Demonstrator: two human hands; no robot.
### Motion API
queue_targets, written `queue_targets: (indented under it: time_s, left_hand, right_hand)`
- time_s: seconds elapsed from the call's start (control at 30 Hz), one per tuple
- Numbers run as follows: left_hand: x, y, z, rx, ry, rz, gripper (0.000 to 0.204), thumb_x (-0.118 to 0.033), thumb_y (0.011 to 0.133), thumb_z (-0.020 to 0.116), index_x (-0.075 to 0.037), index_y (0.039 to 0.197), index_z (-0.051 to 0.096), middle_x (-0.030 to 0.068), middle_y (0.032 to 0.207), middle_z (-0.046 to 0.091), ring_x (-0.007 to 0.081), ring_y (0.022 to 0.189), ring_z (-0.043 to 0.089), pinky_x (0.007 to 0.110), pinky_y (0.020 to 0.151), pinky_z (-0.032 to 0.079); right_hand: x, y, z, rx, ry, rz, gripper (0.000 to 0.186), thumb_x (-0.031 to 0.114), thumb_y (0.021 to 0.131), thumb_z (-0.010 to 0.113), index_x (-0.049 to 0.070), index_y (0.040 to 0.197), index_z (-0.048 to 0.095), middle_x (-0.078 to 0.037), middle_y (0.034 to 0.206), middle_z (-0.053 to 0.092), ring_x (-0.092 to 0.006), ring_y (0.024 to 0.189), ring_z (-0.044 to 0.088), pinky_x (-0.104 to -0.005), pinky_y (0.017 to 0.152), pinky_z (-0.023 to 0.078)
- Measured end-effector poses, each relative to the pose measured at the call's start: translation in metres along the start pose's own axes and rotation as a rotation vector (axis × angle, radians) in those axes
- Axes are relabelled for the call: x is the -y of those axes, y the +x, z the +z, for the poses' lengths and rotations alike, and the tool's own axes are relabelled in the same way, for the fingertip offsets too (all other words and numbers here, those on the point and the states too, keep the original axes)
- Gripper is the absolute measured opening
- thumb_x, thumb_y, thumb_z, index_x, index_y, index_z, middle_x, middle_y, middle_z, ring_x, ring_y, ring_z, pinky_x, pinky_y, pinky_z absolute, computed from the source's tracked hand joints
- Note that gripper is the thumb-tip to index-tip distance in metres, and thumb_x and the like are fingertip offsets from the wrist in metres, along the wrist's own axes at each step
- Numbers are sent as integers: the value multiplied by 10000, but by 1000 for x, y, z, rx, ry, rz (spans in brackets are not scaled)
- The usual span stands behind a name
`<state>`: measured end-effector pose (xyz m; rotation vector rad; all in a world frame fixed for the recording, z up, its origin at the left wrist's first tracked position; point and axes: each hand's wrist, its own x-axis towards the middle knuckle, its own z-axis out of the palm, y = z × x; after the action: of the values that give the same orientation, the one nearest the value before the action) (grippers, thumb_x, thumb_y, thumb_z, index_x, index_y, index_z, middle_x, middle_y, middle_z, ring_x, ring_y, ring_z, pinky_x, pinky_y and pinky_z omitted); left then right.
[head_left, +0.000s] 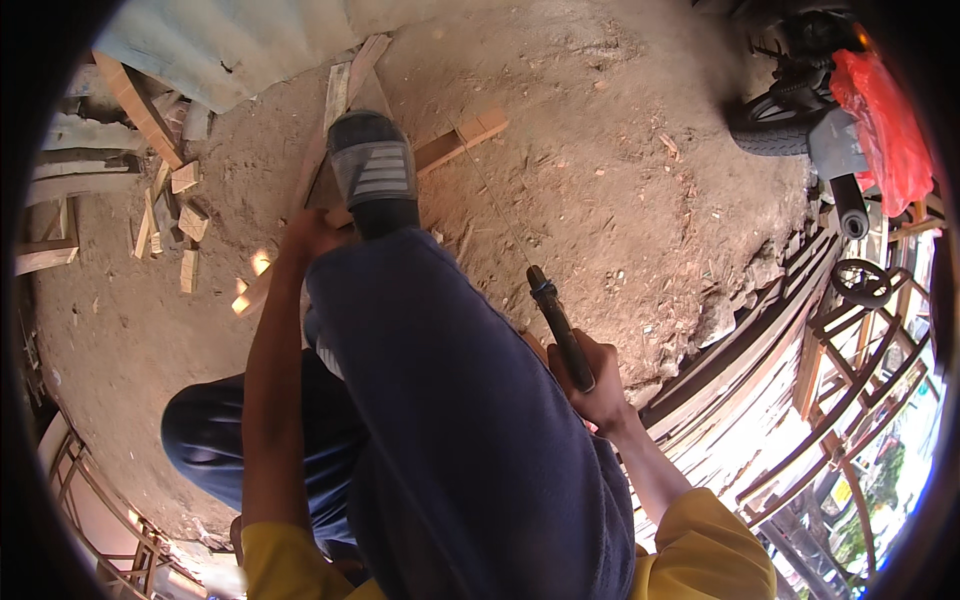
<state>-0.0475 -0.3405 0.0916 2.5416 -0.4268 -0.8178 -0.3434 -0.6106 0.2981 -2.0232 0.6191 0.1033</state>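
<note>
A wooden batten lies slantwise on the ground, pinned under my shoe. My left hand is closed on the batten beside the shoe; part of its fingers is hidden. In my right hand is the dark handle of a hand saw, with the fingers wrapped round it. The thin blade shows nearly edge-on and reaches forward to the batten near its far right end. Whether the teeth sit in a cut is too small to tell. Behind the shoe, another board lies on the ground.
Several wood offcuts lie at the left, beneath a leaning plank. Corrugated sheet metal stands at the far left. A motorbike wheel and a red plastic bag are at the far right, above stacked boards.
</note>
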Motion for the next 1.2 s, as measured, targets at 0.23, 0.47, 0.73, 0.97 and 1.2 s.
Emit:
queue_targets:
  time_s: [0.23,0.47,0.73,0.97,1.2]
  left_hand:
    - [9,11,-7,29,46,11,763,-506,588,747,90,1050,630,256,957,656,380,935,639,415,838,500]
    - [-6,11,-30,95,187,49,765,-517,611,737,60,1100,623,246,997,652,359,974,630,404,873,486]
    - [-1,16,-27,150,145,46,685,-468,634,727,47,1077,639,244,1049,638,355,1010,617,417,884,476]
    - [-15,14,-38,165,155,79,660,-448,623,732,58,1039,648,244,998,649,367,964,628,412,850,492]
    - [-20,6,-33,26,143,77,591,-433,633,728,40,981,672,239,969,656,352,928,641,419,815,495]
  right_hand:
    - [-4,2,-24,-24,-31,43,197,123,857,604,12,711,532,-17,520,460,-74,489,408,-287,443,332]
    - [4,80,22,-22,54,83,183,149,855,579,-22,791,570,-72,620,536,-131,561,505,-306,519,403]
    - [0,113,53,-41,103,104,191,167,874,576,-21,848,587,1,636,492,-79,591,440,-276,528,373]
    - [-44,45,44,-83,133,42,153,132,879,572,-20,859,579,17,641,479,-60,605,437,-267,522,363]
    - [-23,87,48,-51,230,123,180,165,884,586,-3,828,557,21,647,471,-61,599,424,-260,518,354]
